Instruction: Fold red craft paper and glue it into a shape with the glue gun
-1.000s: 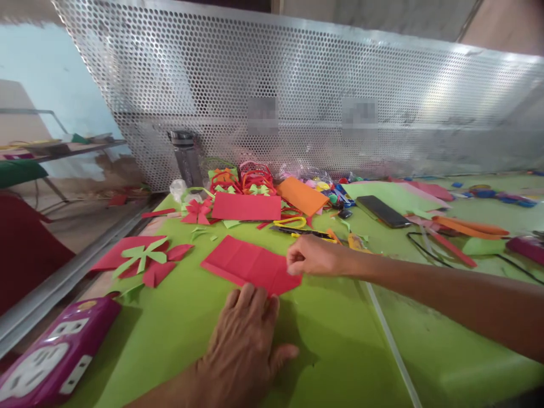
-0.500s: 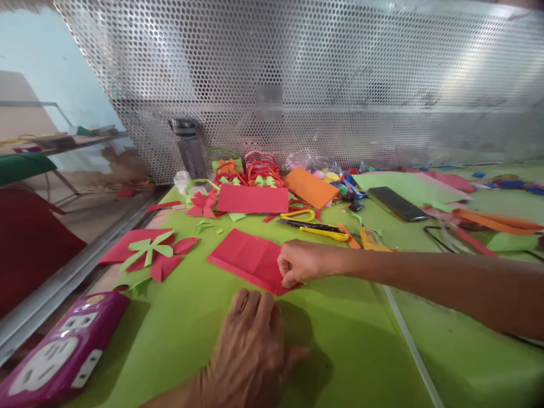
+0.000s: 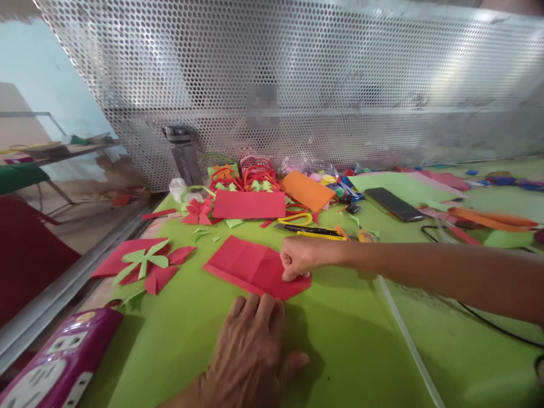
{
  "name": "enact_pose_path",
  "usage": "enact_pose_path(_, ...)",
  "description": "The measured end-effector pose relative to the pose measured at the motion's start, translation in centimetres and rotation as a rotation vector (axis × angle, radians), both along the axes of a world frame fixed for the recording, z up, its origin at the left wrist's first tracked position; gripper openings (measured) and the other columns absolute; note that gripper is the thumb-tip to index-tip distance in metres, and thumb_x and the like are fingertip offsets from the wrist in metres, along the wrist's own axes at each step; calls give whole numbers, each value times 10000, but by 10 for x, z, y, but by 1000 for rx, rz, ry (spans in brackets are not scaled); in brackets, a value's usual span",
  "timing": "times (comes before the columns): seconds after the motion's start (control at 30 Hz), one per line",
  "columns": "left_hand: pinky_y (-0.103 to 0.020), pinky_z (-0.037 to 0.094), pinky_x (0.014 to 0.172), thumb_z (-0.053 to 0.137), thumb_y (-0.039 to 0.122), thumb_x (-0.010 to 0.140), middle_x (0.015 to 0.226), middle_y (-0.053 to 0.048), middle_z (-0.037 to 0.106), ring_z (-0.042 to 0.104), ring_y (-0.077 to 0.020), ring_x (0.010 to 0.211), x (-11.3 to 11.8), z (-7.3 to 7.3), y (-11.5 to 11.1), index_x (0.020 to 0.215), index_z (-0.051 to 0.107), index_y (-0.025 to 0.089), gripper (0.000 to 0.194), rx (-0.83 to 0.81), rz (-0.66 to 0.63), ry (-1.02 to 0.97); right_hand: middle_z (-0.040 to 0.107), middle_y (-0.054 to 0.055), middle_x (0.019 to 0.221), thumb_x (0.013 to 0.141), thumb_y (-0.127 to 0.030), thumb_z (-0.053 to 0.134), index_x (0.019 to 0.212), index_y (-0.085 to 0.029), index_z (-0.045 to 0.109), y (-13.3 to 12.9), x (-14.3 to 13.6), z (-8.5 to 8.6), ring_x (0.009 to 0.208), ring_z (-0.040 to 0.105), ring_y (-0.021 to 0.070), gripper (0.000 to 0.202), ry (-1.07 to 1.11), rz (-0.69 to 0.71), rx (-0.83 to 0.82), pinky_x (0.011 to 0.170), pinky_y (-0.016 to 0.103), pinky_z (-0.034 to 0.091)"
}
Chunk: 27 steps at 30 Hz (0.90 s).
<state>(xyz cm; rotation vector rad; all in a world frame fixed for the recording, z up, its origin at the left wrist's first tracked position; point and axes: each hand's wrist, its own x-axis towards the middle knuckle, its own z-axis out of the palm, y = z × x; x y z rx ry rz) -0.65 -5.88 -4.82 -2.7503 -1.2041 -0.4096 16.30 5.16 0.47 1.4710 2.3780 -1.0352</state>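
Observation:
A creased red sheet of paper (image 3: 246,260) lies on the green tabletop in front of me, with a fold along its near edge. My right hand (image 3: 297,258) reaches in from the right, closed in a fist, its fingers and thumb tip at the paper's right part. Whether they pinch an edge is hidden. Palm down, my left hand (image 3: 253,345) rests with fingers stretched out and thumb apart, the fingertips at the paper's near edge. Behind the paper are a yellow and black cutter knife (image 3: 314,231) and yellow-handled scissors (image 3: 295,219).
Cut red and green paper shapes (image 3: 147,259) lie left, above a purple power strip (image 3: 63,357). Farther back are a flat red piece (image 3: 249,204), an orange piece (image 3: 308,190), a bottle (image 3: 183,156) and a phone (image 3: 394,204). A perforated metal panel (image 3: 340,85) stands behind.
The red paper's right end now shows beyond my right fist, where the fist covered it before. My left fingertips have come closer to the paper's near edge. The view has shifted slightly.

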Motion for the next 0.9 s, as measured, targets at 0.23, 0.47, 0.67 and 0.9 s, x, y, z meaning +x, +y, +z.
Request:
enact_pose_path(0.23, -420, 410, 678, 454, 596, 800, 888, -112, 539, 490, -252, 775, 1, 1, -2, 1011, 593, 111, 547, 23, 12, 39, 484, -51, 432, 674, -259, 620, 556, -163, 494, 10, 10, -3, 460, 518, 95, 197, 9, -62, -67, 444, 180, 395)
enact_pose_path(0.47, -455, 402, 767, 581, 522, 744, 980, -127, 537, 472, -289, 875, 2, -2, -3, 1100, 563, 101, 552, -16, 72, 60, 508, -54, 466, 628, -325, 665, 578, -169, 539, -10, -5, 3, 468, 473, 83, 207, 24, 12, 59, 440, 187, 316)
enact_pose_path(0.67, -467, 408, 786, 593, 468, 756, 983, -125, 543, 473, -286, 877, 3, 7, -4, 1110, 567, 93, 517, -119, 75, 68, 505, -49, 451, 620, -351, 678, 540, -172, 516, -9, -10, -1, 442, 473, 90, 254, -14, 28, 41, 427, 198, 307)
enact_pose_path(0.9, -489, 414, 775, 525, 482, 801, 983, -130, 532, 473, -287, 878, 2, 5, -4, 1054, 573, 96, 464, -120, 47, 43, 502, -40, 435, 632, -297, 656, 514, -165, 501, 8, 7, -2, 449, 500, 96, 235, 2, -24, 50, 434, 189, 328)
